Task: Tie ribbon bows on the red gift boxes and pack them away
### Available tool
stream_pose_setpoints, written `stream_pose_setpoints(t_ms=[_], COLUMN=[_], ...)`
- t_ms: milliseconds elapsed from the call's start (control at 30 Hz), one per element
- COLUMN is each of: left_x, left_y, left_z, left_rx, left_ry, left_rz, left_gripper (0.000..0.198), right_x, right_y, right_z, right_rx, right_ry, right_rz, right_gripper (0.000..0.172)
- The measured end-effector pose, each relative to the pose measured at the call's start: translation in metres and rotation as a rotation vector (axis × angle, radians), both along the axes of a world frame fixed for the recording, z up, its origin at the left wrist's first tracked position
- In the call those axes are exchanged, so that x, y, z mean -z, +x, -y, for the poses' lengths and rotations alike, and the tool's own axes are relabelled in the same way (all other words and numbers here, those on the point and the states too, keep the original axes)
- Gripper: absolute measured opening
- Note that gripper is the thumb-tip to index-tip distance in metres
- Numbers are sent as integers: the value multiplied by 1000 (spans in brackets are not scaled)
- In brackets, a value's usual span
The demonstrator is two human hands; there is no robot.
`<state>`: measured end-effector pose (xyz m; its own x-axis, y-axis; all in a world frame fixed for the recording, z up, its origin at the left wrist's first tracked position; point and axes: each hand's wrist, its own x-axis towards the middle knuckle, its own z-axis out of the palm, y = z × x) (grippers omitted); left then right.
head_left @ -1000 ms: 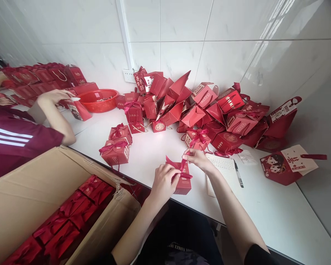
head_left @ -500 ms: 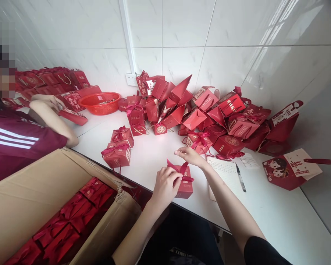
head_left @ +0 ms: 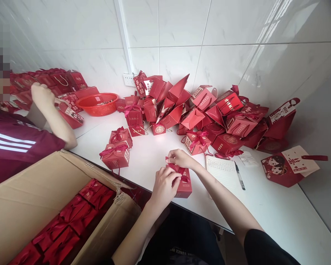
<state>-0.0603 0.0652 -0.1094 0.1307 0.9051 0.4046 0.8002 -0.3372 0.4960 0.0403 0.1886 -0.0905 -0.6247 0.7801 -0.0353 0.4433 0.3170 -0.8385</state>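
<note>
One red ribbon point(head_left: 177, 169), two tight pinches: our left hand point(head_left: 165, 181) at middle, right hand point(head_left: 180, 158) at tip, gift box point(head_left: 184, 190) near surface's point(head_left: 146, 158) front edge. Likely bow-tying; next needs even pull.

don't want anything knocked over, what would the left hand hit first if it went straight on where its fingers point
The red ribbon on the small box; the left hand seems to pinch it. Beyond, perhaps the right forearm or notebook; depth is unclear.

I'd call this a packing workroom: beribboned boxes point(head_left: 78, 211) packed in a carton point(head_left: 19, 187) lower left, red boxes point(head_left: 194, 119) crowding the white table point(head_left: 267, 206) mid-frame, a co-worker point(head_left: 30, 136) far left.
</note>
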Motion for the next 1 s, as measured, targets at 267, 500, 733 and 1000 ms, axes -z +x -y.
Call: stream_pose_setpoints(t_ms=[267,500,733,1000], left_x=[-2,-3,-1,-4], left_y=[-1,1,0,0], left_z=[1,-1,-2,-2], left_rx=[0,15,18,15], left_ry=[5,14,8,-61], left_rz=[12,31,28,49], left_gripper=[14,13,13,11], right_x=[2,18,22,23], right_y=[25,73,42,31], right_z=[-9,15,9,4], right_rx=[304,250,215,345], right_ry=[36,-132,-125,-76], right_rz=[-34,-20,-169,-124], right_gripper=[41,57,52,47])
